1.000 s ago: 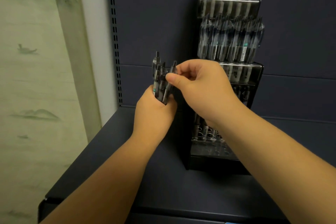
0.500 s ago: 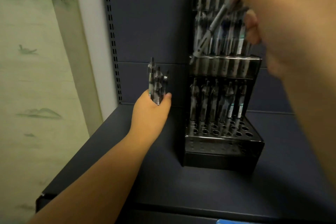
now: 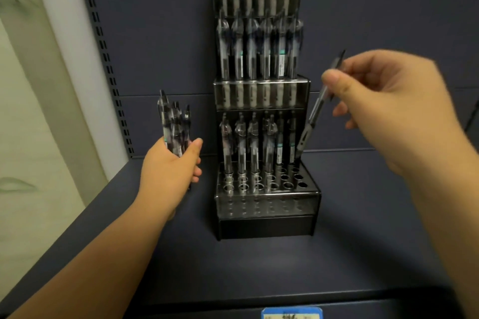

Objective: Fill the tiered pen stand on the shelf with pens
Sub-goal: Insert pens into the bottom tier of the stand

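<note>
The right hand [image 3: 383, 109] pinches one pen [image 3: 315, 111] tilted, tip seemingly at a rear-right hole of the tiered pen stand [image 3: 267, 204] on the shelf [image 3: 363, 254], lining it up; the left hand [image 3: 171, 166] grips a spare pen bundle [image 3: 173, 124] upright beside it, ready for refilling

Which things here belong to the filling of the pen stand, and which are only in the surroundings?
Belong to the job:
tiered pen stand
single pen pinched by the right hand
bundle of pens gripped by the left hand

Only surroundings:
dark shelf
blue label on the shelf edge
slotted upright
painted wall panel
</note>
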`<state>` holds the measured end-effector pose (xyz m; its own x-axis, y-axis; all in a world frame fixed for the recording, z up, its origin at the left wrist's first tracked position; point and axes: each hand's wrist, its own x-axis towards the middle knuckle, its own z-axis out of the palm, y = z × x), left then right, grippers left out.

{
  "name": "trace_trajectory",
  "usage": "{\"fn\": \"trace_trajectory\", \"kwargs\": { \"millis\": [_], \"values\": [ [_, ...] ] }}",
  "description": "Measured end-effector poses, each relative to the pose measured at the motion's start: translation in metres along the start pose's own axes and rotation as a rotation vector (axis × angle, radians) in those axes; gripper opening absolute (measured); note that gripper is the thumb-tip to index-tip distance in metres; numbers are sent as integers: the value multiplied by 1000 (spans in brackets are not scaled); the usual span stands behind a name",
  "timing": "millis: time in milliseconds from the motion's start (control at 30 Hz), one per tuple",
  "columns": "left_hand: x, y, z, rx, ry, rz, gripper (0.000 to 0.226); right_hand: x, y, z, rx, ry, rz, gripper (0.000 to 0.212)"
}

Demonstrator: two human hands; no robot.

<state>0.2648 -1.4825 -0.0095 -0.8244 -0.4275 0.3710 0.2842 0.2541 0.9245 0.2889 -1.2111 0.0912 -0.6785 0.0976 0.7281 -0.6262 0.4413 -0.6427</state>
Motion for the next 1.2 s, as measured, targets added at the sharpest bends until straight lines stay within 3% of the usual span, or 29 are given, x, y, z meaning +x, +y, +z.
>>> {"fn": "trace_trajectory", "kwargs": {
  "millis": [300, 500, 1000, 1133, 1200],
  "values": [
    [-4, -2, 1, 31, -41, 19, 18, -9, 8, 24, -148, -158, 119, 15],
    [-7, 1, 1, 34, -35, 10, 15, -13, 11, 35, -430, -376, 173, 20],
    [-15, 8, -4, 39, -103, 0, 12, -27, 9, 44, -492, -312, 157, 26],
    [-18, 12, -5, -73, -168, -50, 12, -34, 7, 44, -474, -276, 170, 18],
    [-19, 13, -7, -114, -213, -72, 12, -41, 6, 41, -493, -186, 126, 38]
  ]
}}
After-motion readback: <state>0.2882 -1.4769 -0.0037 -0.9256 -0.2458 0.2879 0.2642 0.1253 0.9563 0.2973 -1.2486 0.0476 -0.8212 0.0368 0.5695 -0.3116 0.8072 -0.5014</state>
